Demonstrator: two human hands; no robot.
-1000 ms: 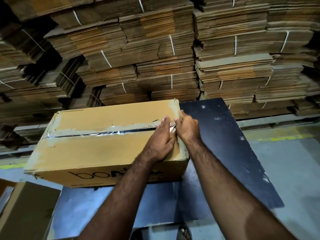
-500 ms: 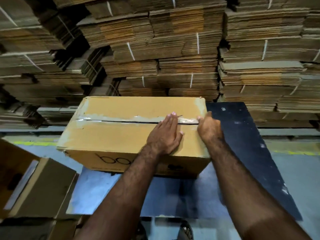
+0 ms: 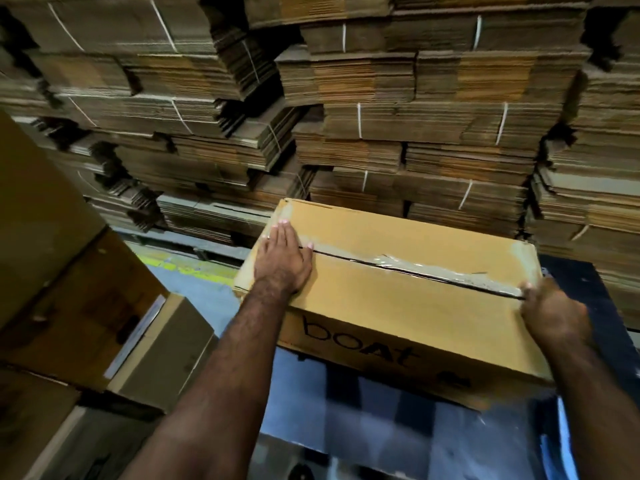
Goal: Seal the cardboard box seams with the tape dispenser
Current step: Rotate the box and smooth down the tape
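A long brown cardboard box (image 3: pixel 398 306) printed "boat" lies on a dark table (image 3: pixel 381 438). Its top centre seam carries a wrinkled strip of clear tape (image 3: pixel 450 275) running to the right end. My left hand (image 3: pixel 282 261) lies flat, palm down, on the left end of the seam with nothing in it. My right hand (image 3: pixel 554 313) wraps over the right end of the box at the seam, thumb on top and fingers down the end face. No tape dispenser is in view.
Strapped bundles of flattened cartons (image 3: pixel 381 116) form a wall right behind the box. Several brown boxes (image 3: pixel 86 306) stand close at my left, one tall. Grey floor with a yellow line (image 3: pixel 180 266) shows between them and the table.
My left hand has slid along the seam from the right part to the left end. My right hand stayed at the right end. The view has swung left, and the box has turned.
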